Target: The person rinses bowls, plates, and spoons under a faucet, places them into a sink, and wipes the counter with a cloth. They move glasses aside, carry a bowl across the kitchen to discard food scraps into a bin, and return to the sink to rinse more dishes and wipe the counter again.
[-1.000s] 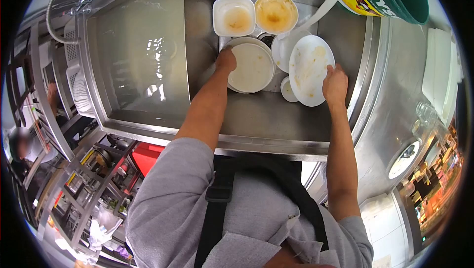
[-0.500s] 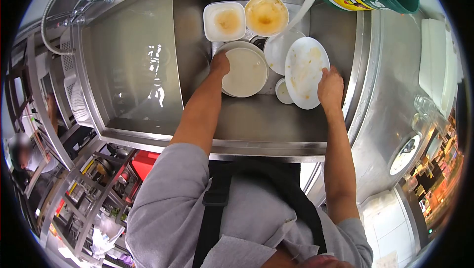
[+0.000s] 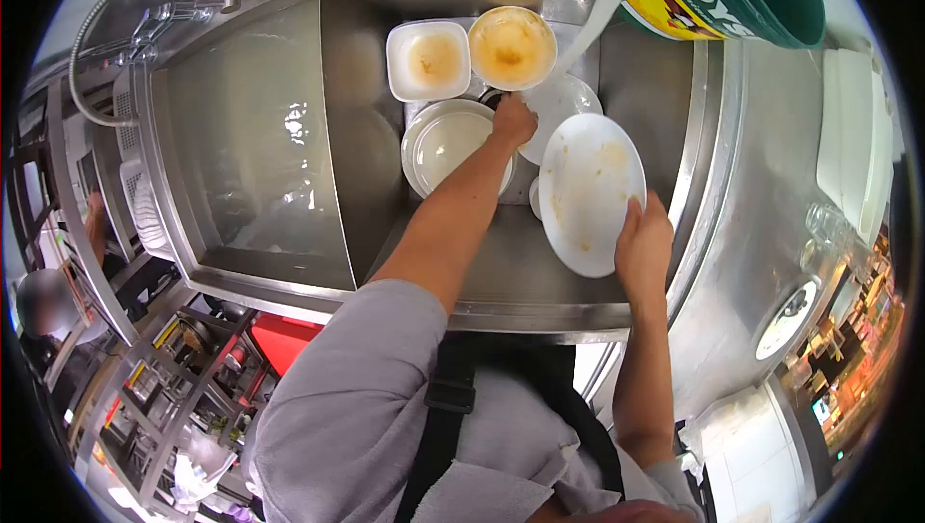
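The right hand point(image 3: 644, 245) pinches the oval plate point(image 3: 590, 190) edge-on, likely avoiding scraps; the left hand point(image 3: 515, 121) looks half-curled, its hold unclear.

Left of your steel sink point(image 3: 501, 316) stands a metal rack point(image 3: 159, 407) crowded with kitchenware; right of it, you have a steel counter point(image 3: 747, 234), with white tiles point(image 3: 756, 455) below that.

A red box point(image 3: 282, 342) by metal shelving point(image 3: 199, 390), a person point(image 3: 45, 303) far left, clear glasses point(image 3: 827, 224) far right
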### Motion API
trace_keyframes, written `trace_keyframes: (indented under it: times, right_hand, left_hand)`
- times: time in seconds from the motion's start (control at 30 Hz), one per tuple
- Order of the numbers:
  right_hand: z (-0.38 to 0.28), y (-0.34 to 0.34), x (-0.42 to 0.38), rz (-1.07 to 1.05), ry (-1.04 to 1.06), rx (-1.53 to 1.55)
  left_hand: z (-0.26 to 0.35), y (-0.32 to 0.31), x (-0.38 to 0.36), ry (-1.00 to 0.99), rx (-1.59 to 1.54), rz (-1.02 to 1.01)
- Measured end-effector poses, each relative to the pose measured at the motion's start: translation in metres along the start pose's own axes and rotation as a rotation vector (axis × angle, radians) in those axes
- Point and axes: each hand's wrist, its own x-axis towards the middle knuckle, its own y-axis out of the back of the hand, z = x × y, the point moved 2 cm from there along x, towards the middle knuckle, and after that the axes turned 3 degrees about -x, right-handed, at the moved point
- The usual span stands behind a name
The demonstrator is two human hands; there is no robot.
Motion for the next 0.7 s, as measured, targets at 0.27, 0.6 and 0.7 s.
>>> trace_keyframes:
  times: [0.27, 0.6, 0.7]
  right_hand:
    - [-0.010, 0.034, -0.039, -0.042, -0.119, 0.109]
    - [-0.001, 0.042, -0.043, 0.004, -0.144, 0.115]
    - [-0.003, 0.044, -0.042, -0.005, -0.145, 0.126]
  left_hand:
    - [-0.021, -0.035, 0.016, -0.149, 0.459, -0.036]
    - [0.021, 0.008, -0.024, -0.082, 0.539, 0.033]
    - [0.011, 0.004, -0.014, 0.081, 0.296, 0.111]
